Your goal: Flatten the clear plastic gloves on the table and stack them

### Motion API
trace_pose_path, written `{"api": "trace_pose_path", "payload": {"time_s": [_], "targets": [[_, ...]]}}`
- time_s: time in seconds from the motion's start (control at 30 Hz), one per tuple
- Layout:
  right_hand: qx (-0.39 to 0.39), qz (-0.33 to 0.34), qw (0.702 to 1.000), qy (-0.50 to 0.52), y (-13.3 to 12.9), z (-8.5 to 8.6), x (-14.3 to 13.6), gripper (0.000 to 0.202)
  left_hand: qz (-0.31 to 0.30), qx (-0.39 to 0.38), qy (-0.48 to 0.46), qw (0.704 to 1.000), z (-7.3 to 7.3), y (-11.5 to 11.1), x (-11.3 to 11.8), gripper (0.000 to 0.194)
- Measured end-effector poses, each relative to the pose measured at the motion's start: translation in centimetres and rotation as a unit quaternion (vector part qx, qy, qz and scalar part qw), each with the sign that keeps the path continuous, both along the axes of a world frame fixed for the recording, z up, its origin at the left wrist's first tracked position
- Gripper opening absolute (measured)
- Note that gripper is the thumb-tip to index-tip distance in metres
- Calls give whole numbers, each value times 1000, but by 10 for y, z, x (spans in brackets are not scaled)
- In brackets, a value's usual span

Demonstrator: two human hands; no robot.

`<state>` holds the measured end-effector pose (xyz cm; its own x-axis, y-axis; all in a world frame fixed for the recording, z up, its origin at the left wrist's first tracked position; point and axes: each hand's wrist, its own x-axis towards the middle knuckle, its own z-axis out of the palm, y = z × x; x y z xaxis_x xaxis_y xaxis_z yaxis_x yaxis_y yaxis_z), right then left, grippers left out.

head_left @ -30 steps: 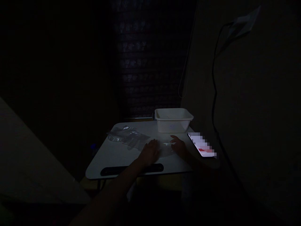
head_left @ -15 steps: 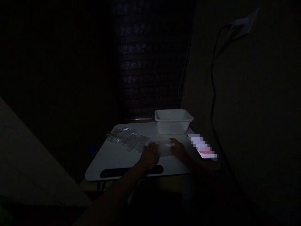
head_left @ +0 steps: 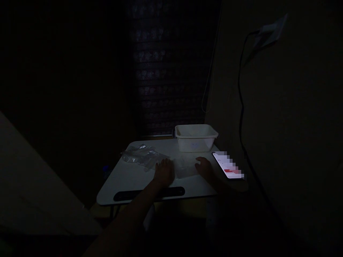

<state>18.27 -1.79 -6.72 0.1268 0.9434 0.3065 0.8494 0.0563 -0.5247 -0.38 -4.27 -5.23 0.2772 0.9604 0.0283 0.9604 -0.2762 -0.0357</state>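
A clear plastic bag (head_left: 185, 167) lies flat on the white folding table (head_left: 128, 182), between my two hands. My left hand (head_left: 164, 172) rests palm down at the bag's left side, fingers stretched out, its right edge smeared by motion. Over the bag's right side is my right hand (head_left: 204, 167), its thumb and fingers apart with nothing seen between them. Several more clear plastic bags (head_left: 142, 155) lie in a loose, crinkled heap to the left, close to my left fingertips. The dim light hides fine detail.
A white plastic basin (head_left: 197, 144) stands at the table's back right. A lit phone (head_left: 227, 166) lies at the right edge. A dark slot (head_left: 125, 195) runs along the front. On the right wall, a black cable (head_left: 239, 92) hangs from a socket.
My left hand has slid a little to the left, off the flat bag's middle. The right hand has stayed nearly in place, its fingers slightly off the bag. The view has shifted slightly.
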Motion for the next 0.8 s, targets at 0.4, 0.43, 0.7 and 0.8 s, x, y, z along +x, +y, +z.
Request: {"api": "trace_pose_path", "payload": {"time_s": [0.4, 0.43, 0.7, 0.8], "targets": [[79, 182, 969, -150, -6, 4, -3, 39, -74, -10, -76, 994, -2, 3, 23, 49], [85, 210, 961, -161, -5, 3, -8, 39, -80, -14, -72, 994, -4, 3, 28, 51], [44, 268, 934, -234, -4, -14, -22, 45, -59, -21, -22, 998, -15, 3, 48, 54], [35, 268, 930, -250, -5, -18, -14, 44, -51, -23, -15, 998, -17, 3, 47, 55]]}}
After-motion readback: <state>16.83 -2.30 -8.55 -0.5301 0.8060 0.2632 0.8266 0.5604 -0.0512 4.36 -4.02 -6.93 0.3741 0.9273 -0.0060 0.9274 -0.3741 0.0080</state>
